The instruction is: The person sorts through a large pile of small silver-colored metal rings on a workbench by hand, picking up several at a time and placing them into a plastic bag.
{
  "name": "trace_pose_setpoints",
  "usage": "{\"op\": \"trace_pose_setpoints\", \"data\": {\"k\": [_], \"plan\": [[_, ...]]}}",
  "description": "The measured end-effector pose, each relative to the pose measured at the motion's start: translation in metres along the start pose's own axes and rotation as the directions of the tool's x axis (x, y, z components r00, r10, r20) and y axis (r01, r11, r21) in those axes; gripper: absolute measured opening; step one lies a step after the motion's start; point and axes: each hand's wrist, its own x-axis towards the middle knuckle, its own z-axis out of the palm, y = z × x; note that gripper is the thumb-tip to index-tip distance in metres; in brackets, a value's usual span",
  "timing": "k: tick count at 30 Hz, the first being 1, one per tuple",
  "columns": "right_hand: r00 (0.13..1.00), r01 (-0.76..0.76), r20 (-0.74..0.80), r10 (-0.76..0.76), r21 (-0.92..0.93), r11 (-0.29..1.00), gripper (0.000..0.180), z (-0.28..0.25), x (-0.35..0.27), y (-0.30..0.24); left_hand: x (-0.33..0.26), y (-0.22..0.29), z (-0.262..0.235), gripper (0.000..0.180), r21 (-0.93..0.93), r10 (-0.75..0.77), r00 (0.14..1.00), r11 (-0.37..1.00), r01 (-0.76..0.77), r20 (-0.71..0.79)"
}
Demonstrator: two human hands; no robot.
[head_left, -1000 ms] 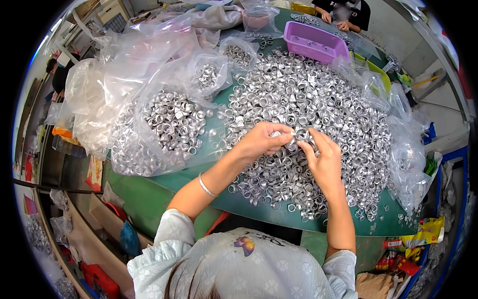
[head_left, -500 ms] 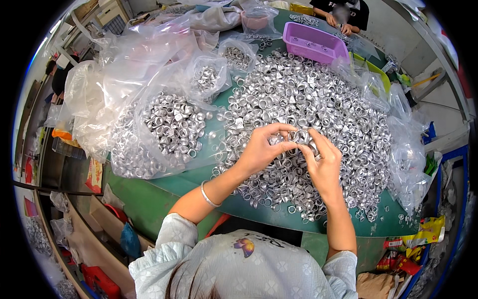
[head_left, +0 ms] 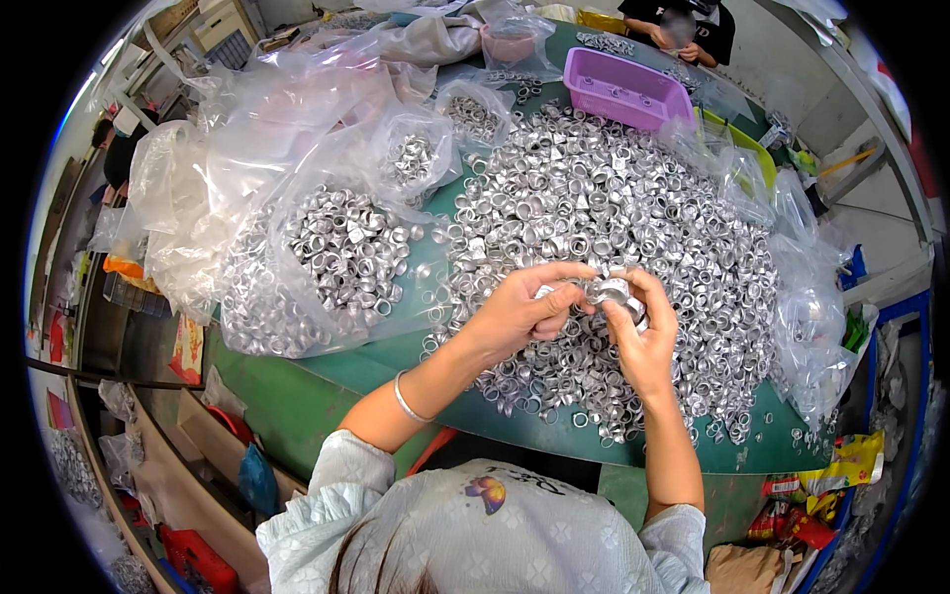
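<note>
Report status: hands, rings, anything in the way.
Right hand pinching silver rings; left hand beside them, grip unclear. Ring pile beneath both. No blockage seen at the hands; clear bag of rings left of pile.

Silvery metal rings (head_left: 614,292), bunched too closely to count, sat pinched between the thumb and fingers of the right hand (head_left: 648,342), bands tilted. Beneath and around spread a broad heap of similar loose rings (head_left: 564,203), jumbled every way, on the green bench (head_left: 524,431).
</note>
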Motion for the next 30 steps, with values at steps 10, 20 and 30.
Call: {"op": "trace_pose_setpoints", "data": {"k": [10,20,30], "plan": [[0.986,-0.161,0.051,0.161,0.004,0.987,0.026,0.001,0.002,-0.006,-0.002,-0.012,0.011,0.034,0.85,0.56,0.826,0.406,-0.335,0.059],[0.994,0.082,0.103,-0.047,-0.363,0.928,0.025,0.002,-0.006,-0.033,-0.003,-0.021,0.004,0.017,0.76,0.708,0.693,0.374,-0.531,0.136],[0.889,-0.348,0.32,0.328,0.006,0.937,0.03,-0.013,0.007,-0.037,0.002,0.002,0.005,0.017,0.133,0.104,0.994,0.985,-0.106,0.023]]}}
